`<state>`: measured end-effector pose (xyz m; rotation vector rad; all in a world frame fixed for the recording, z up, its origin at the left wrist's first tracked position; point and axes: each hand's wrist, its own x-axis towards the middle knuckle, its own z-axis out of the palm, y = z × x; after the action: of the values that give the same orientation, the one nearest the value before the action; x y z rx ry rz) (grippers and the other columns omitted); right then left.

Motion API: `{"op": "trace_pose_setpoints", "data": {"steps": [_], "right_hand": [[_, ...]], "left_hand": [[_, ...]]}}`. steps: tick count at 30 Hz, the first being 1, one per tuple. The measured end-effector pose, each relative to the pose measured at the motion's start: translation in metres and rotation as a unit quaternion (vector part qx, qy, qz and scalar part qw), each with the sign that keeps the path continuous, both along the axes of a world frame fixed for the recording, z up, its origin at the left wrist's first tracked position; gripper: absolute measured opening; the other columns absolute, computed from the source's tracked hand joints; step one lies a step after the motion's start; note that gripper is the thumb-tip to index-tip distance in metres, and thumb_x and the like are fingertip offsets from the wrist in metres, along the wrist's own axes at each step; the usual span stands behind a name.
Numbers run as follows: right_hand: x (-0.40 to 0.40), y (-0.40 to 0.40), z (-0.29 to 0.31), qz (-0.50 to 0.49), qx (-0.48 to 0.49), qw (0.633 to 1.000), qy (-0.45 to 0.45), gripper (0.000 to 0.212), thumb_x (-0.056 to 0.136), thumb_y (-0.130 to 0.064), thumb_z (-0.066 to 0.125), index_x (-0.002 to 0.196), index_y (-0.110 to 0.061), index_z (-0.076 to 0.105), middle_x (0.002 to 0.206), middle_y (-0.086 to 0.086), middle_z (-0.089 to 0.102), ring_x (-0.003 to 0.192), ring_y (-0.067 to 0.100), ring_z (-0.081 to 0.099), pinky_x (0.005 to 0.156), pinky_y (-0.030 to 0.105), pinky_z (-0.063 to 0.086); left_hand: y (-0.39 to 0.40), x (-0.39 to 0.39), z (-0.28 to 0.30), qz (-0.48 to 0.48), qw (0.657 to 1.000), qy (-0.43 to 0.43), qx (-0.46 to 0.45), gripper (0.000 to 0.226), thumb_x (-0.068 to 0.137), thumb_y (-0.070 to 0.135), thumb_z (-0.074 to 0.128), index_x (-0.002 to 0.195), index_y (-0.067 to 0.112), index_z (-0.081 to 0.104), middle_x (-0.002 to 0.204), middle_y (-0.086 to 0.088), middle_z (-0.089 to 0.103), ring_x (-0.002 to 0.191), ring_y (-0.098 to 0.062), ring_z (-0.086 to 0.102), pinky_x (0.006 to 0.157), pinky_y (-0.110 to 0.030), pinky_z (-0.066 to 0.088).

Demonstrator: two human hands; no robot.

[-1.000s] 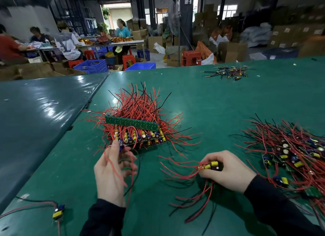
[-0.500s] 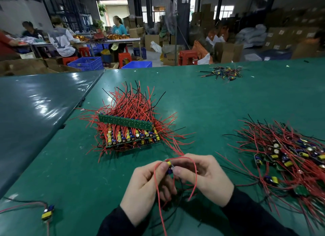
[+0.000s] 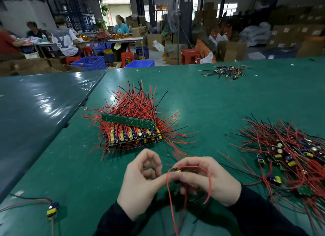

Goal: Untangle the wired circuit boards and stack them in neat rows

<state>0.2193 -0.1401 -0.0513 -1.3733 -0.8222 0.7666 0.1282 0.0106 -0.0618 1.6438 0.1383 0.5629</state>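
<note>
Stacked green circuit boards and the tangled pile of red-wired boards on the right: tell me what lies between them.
Head view: only bare green table mat, crossed by stray red wire ends.

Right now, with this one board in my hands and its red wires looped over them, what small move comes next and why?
Probably draw the red wires straight, away from the board your right hand pinches. They still loop over both hands, and the left hand is right beside them. The stack ahead holds boards with wires fanned outward.

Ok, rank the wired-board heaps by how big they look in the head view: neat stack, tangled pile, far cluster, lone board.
1. tangled pile, cut off by the frame edge, roughly level with the neat stack; order unsure
2. far cluster, though distance shrinks it
3. lone board
</note>
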Motion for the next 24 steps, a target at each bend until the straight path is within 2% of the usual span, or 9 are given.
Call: {"op": "trace_pose_setpoints", "data": {"steps": [2,4,6,9,12,14,18,21,24], "right_hand": [[0.0003,-0.0008,-0.0014,0.025,-0.022,0.999,0.007,0.007,0.081,-0.010,0.070,0.088,-0.011,0.068,0.062,0.003,0.062,0.046,0.006,0.050,0.044,0.015,0.033],[-0.0003,-0.0009,-0.0020,0.040,-0.030,0.998,0.029,0.006,0.071,-0.017,0.074,0.077,-0.016,0.074,0.070,0.017,0.057,0.046,0.011,0.045,0.044,0.019,0.029],[0.0004,-0.0020,-0.0014,0.075,-0.047,0.995,0.042,0.015,0.066,-0.024,0.073,0.072,-0.011,0.071,0.061,0.011,0.055,0.044,0.008,0.044,0.044,0.015,0.033],[0.0025,-0.0031,0.0005,0.115,-0.066,0.989,0.069,0.028,0.068,-0.022,0.072,0.076,0.003,0.063,0.051,-0.002,0.052,0.041,0.005,0.045,0.043,0.012,0.035],[0.0015,-0.0028,0.0027,0.123,-0.049,0.986,0.100,0.004,0.069,-0.011,0.071,0.065,-0.013,0.070,0.051,-0.002,0.055,0.041,0.005,0.047,0.043,0.013,0.037],[0.0013,-0.0040,0.0035,0.129,-0.053,0.982,0.125,0.016,0.072,-0.004,0.064,0.064,-0.015,0.072,0.051,-0.004,0.058,0.040,0.004,0.050,0.043,0.012,0.039],[0.0024,-0.0066,0.0050,0.143,-0.062,0.977,0.145,0.017,0.074,-0.006,0.061,0.067,-0.016,0.074,0.058,-0.005,0.066,0.044,0.002,0.055,0.042,0.011,0.040],[0.0028,-0.0051,0.0031,0.112,-0.049,0.980,0.154,0.015,0.072,-0.005,0.062,0.066,-0.013,0.073,0.061,0.000,0.066,0.044,0.004,0.056,0.043,0.012,0.042],[0.0033,-0.0033,-0.0005,0.065,-0.018,0.985,0.160,0.010,0.069,-0.003,0.065,0.068,-0.009,0.072,0.062,0.004,0.065,0.044,0.008,0.055,0.043,0.015,0.042]], "left_hand": [[0.0044,-0.0011,0.0018,-0.096,0.995,0.023,-0.013,0.047,0.052,0.029,0.085,0.090,0.011,0.066,0.070,0.002,0.057,0.062,-0.015,0.046,0.057,-0.022,0.041],[0.0075,-0.0044,0.0041,-0.208,0.977,0.052,-0.013,0.042,0.060,0.023,0.083,0.100,0.017,0.071,0.079,-0.004,0.060,0.070,-0.018,0.053,0.066,-0.024,0.046],[0.0083,-0.0066,0.0050,-0.245,0.968,0.059,0.018,0.034,0.063,0.020,0.081,0.097,0.019,0.075,0.080,-0.003,0.060,0.075,-0.018,0.055,0.070,-0.025,0.046],[0.0065,-0.0070,0.0077,-0.231,0.970,0.049,0.060,0.026,0.060,0.022,0.082,0.085,0.021,0.077,0.073,0.001,0.054,0.068,-0.014,0.050,0.064,-0.025,0.040],[0.0079,-0.0067,0.0083,-0.228,0.972,0.030,0.037,0.027,0.055,0.020,0.085,0.080,0.014,0.077,0.071,0.004,0.057,0.066,-0.015,0.051,0.063,-0.025,0.040],[0.0066,-0.0069,0.0071,-0.231,0.973,0.006,0.018,0.027,0.054,0.025,0.089,0.075,0.015,0.076,0.073,0.004,0.059,0.067,-0.017,0.052,0.063,-0.026,0.042],[0.0027,-0.0073,0.0042,-0.245,0.968,-0.026,-0.041,0.019,0.058,0.025,0.088,0.066,0.017,0.072,0.071,0.005,0.061,0.062,-0.015,0.056,0.061,-0.026,0.048],[0.0021,-0.0065,0.0047,-0.193,0.977,-0.024,-0.083,0.024,0.053,0.026,0.090,0.061,0.012,0.072,0.066,0.001,0.062,0.053,-0.013,0.055,0.049,-0.022,0.046],[0.0008,-0.0045,0.0041,-0.106,0.988,-0.010,-0.114,0.020,0.049,0.018,0.084,0.060,0.007,0.072,0.060,-0.007,0.064,0.048,-0.014,0.055,0.046,-0.020,0.045]]}}
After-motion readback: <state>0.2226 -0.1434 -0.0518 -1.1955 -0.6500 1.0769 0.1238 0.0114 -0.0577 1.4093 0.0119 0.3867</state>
